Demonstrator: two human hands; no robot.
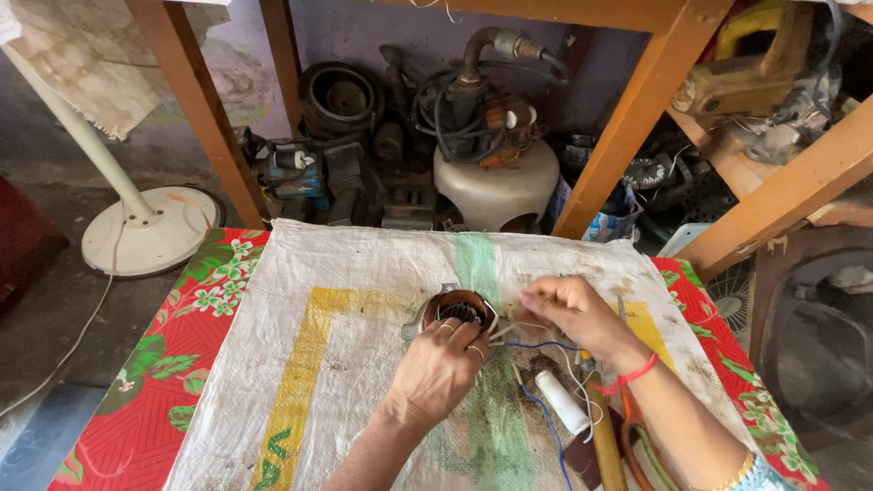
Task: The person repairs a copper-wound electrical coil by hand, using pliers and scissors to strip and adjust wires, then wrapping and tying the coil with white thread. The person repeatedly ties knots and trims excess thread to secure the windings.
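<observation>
A small motor stator (457, 310) with copper-brown windings and a metal frame lies on a white woven sack (346, 300). My left hand (436, 368), with rings on two fingers, rests on its near side and steadies it. My right hand (571, 309), a red thread at the wrist, pinches thin white lead wires (509, 329) that run out of the stator to the right. A blue wire (536, 400) trails toward me from the same spot.
A white tube-shaped piece (562, 400), a wooden-handled tool (605, 445) and orange-handled pliers (632, 427) lie near my right forearm. The sack covers a red floral mat (173, 355). Beyond stand wooden legs (195, 100), old pump parts (482, 118) and a white fan base (150, 232).
</observation>
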